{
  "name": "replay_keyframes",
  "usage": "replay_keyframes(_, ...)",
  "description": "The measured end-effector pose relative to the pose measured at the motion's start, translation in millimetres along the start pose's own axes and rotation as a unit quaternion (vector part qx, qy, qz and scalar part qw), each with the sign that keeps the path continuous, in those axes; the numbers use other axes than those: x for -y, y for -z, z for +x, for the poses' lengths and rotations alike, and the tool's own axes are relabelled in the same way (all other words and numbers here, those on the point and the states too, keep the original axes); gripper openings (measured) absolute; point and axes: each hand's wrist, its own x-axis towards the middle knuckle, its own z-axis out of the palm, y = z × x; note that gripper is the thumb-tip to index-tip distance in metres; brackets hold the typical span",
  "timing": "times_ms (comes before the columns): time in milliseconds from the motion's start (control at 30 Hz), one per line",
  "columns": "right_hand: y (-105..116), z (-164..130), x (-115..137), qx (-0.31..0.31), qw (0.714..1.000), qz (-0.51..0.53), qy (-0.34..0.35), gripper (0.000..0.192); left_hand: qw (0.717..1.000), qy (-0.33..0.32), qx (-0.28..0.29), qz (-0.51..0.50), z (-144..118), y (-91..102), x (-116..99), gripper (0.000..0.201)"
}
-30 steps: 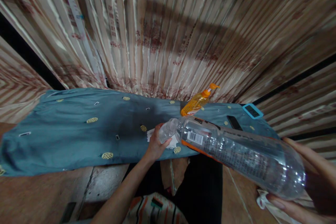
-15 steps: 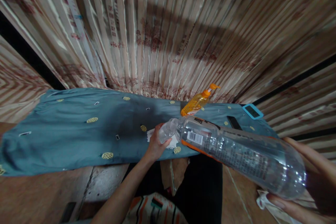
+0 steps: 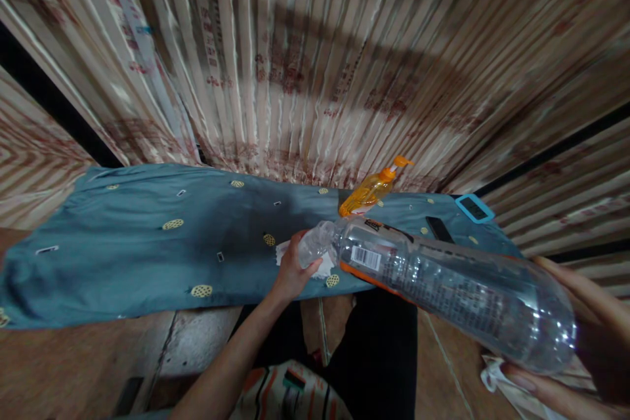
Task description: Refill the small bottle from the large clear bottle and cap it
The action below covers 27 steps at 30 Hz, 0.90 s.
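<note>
Head view: clear plastic bottle (barcoded label), tilted.

My clear bottle has a white barcode patch and an orange label edge. The cloth is teal with yellow dotted ovals. The pump bottle is orange; the curtain looks beige, striped red-brown.

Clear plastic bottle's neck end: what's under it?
Under the clear plastic bottle neck: the left hand, a white crumpled cloth and the blue patterned tablecloth. Most of the cloth is hidden by hand and bottle.
</note>
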Motion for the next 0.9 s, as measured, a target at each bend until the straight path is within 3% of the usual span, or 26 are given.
replay_keyframes(67,3,2,-6,0.008,1.0,-0.01,0.01,0.099,1.0,-0.002,-0.002,0.004,0,0.2,0,0.06)
replay_keyframes(133,6,5,-15,0.019,0.996,-0.033,0.081,0.102,1.0,-0.001,0.0,0.007,0,0.3,0,0.06)
replay_keyframes(200,7,6,-20,0.022,0.994,-0.04,0.099,0.103,1.0,0.002,0.002,0.006,0,0.4,0,0.06)
replay_keyframes(500,6,-7,-6,0.0,0.998,-0.016,-0.064,0.1,1.0,0.007,0.005,-0.004,-1,0.5,-2,0.06)
replay_keyframes(733,8,-3,-9,0.005,0.998,-0.031,-0.053,0.105,1.0,0.005,0.008,-0.001,0,0.9,-2,0.06)
replay_keyframes(900,6,-2,3,0.013,0.998,-0.023,-0.064,0.105,1.0,0.013,0.002,0.004,1,0.6,-2,0.06)
